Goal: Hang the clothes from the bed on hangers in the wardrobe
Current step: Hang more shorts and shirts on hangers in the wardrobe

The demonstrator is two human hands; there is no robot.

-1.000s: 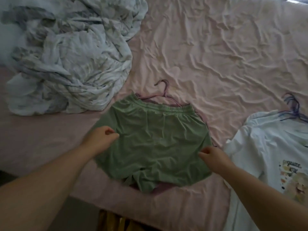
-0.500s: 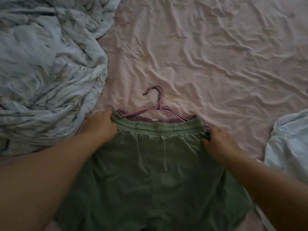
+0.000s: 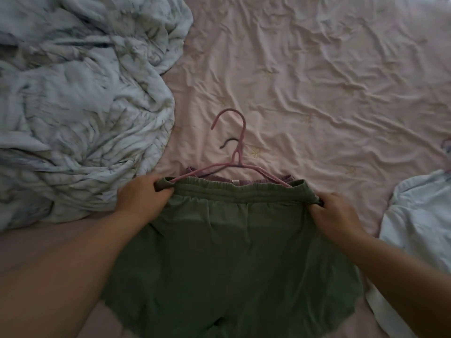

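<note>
Both hands, left hand [image 3: 144,195] and right hand [image 3: 338,213], grip the waistband ends of wrinkled green shorts [image 3: 231,252] on a pink hanger [image 3: 238,152].

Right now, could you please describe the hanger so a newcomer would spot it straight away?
Start at the pink bedsheet, between the crumpled pale blue blanket and the white shirt. The pink hanger lies there, its arms tucked into the waistband of the green shorts; its curved hook points away from the person.
</note>
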